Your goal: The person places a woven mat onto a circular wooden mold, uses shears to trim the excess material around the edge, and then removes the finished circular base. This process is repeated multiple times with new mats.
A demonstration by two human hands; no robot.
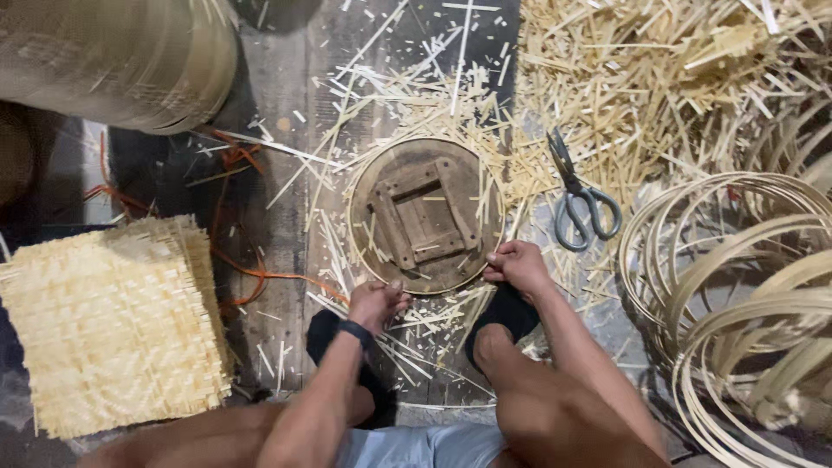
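Bare knees and forearms fill the bottom edge, the person sitting low on a dark, worn plank floor [277, 225] with both feet in black footwear planted among the litter. Just ahead of the feet lies a round wooden disc [425, 215], brown and scuffed, with a square frame of small battens fixed at its centre and a thin pale bamboo hoop running around its rim. Left hand [374, 302], a dark band at the wrist, is closed in a pinch at the disc's near-left edge; right hand [517, 263] is likewise curled shut on the strip at the near-right edge. Pale bamboo slivers and offcuts [659, 78] cover much of the floor, heaped thickest at the upper right. Grey-handled scissors [579, 198] lie just right of the disc, shut. Coiled bamboo hoops [745, 286] stack at the far right. A pile of square woven mats [113, 325] sits at the left, a large woven basket [117, 56] above it, and orange cord [251, 277] trails between them.
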